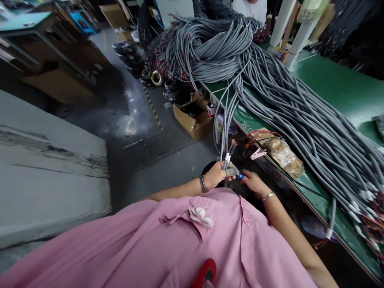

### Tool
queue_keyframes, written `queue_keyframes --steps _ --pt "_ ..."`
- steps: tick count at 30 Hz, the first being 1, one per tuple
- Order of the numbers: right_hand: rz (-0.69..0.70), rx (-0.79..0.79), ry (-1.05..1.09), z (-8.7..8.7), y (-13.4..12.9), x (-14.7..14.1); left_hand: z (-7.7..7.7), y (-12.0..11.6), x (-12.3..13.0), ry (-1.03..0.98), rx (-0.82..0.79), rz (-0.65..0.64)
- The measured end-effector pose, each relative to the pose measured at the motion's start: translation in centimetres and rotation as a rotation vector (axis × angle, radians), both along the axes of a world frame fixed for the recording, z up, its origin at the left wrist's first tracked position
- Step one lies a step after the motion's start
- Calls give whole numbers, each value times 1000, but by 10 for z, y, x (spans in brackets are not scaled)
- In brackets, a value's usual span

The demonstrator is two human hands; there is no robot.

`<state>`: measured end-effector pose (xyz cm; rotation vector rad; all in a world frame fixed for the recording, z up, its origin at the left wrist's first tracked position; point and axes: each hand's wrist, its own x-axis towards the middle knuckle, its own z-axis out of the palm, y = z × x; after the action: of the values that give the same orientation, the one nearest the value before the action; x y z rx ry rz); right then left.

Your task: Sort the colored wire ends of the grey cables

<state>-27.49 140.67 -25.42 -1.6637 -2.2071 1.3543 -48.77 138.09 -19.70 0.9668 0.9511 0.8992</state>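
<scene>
My left hand point(218, 175), with grey covering on its thumb or finger, is closed round the ends of several grey cables point(227, 159). Coloured wires point(232, 147) stick up out of the white-banded cable ends above it. Just to the right, my right hand point(253, 183) pinches a small blue object point(240, 176), which lies close to my left fingertips. From my left hand the cables run up to a large heap of grey cables point(216, 52) on the green table point(318, 80).
A taped cardboard block point(282, 154) and a pink clip point(258, 153) sit at the table edge. An open cardboard box point(195, 118) is on the floor. A grey cabinet point(51, 168) stands at left. Part of a person point(250, 9) shows behind the heap.
</scene>
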Motion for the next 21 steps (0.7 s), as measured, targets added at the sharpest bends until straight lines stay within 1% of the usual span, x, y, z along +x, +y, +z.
queue_keyframes --steps 2,4,6,7,9,11,14,17,21 --pt "-60 19 275 26 -9 -4 -5 2 4 40 7 -84" --pt "-150 59 484 53 -21 -7 -11 3 8 49 10 -163" --pt "-192 80 580 75 -32 -9 -16 3 12 32 12 -209" --pt "-200 87 605 84 -36 -10 -18 4 14 20 9 -223" --pt "-208 112 622 95 -42 -12 -18 4 18 -6 3 -249" --pt "-230 167 624 99 -43 -16 -16 4 22 -29 5 -294" --pt "-270 218 661 97 -40 -22 -11 3 23 -74 5 -365" --pt "-348 175 733 92 -36 -23 -9 1 19 -114 20 -371" --pt "-493 104 762 89 -33 -20 -8 -1 11 -107 46 -354"
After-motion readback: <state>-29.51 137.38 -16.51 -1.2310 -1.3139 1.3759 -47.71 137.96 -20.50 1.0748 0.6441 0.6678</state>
